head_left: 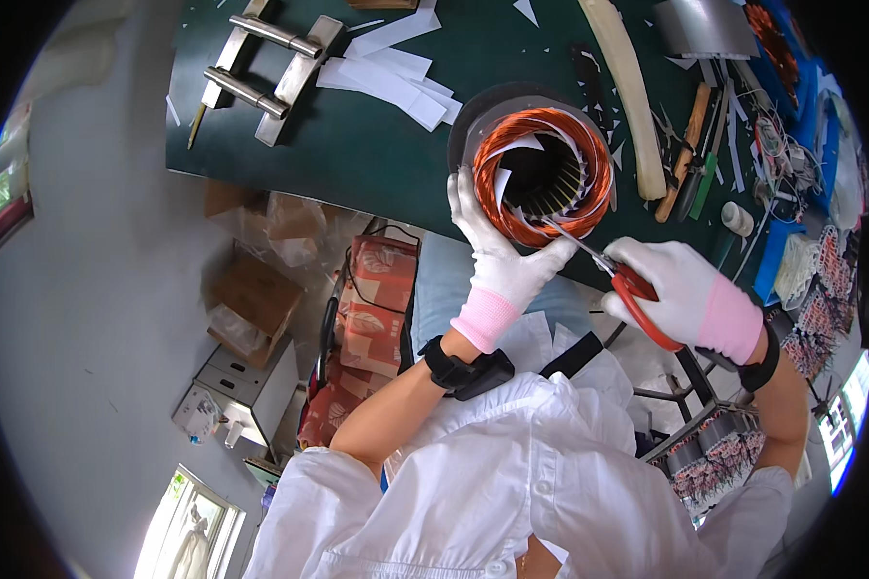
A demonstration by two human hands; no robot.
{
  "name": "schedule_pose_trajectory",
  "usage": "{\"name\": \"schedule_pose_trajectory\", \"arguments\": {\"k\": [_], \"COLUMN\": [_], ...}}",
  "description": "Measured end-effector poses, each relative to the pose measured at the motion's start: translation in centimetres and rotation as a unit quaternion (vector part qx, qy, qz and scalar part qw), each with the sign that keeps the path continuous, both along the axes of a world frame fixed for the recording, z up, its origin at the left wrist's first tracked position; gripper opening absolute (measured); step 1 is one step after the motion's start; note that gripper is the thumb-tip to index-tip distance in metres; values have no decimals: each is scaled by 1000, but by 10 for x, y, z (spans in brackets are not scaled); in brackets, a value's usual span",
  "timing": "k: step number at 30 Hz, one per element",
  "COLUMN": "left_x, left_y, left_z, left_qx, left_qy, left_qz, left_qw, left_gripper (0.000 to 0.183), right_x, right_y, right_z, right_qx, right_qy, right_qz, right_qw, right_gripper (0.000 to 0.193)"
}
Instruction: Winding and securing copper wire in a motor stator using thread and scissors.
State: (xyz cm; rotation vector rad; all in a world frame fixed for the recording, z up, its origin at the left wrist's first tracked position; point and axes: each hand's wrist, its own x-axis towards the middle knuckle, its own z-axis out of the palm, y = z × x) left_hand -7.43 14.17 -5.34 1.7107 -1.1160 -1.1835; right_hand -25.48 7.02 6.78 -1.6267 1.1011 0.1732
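A motor stator [602, 166] with a ring of copper windings stands on the green table, its round bore facing up. White paper pieces [503, 183] stick out among the windings. My left hand [500, 253], in a white glove with a pink cuff, is spread against the stator's near left side, thumb and fingers apart around the coil. In my right hand [674, 285], gloved alike, are red-handled scissors [630, 291]. Their blades reach to the near edge of the windings, by the inner rim. Whether the blade tips touch paper I cannot tell.
White paper strips [396, 82] and a metal frame with two rods [272, 72] lie at the far left of the table [357, 174]. A pale curved bar [630, 106], a wooden-handled tool [686, 154] and a white bottle [737, 219] are to the right. Blue bins [826, 125] line the right edge.
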Motion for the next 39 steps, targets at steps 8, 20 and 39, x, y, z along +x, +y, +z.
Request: {"name": "schedule_pose_trajectory", "arguments": {"k": [8, 20, 39], "left_x": [14, 57, 49], "left_y": [-8, -65, -56], "left_z": [9, 21, 18], "left_qx": [-101, -225, -222], "left_qy": [-103, -261, -267], "left_qz": [-57, -350, -303], "left_qw": [988, 871, 887], "left_gripper": [126, 39, 42], "right_x": [1, -4, 24], "right_y": [-29, -6, -36], "right_z": [3, -9, -4], "right_qx": [-7, -23, 133], "right_qy": [68, 3, 51], "right_qz": [163, 77, 76], "right_qw": [984, 997, 987], "right_gripper": [28, 26, 30]}}
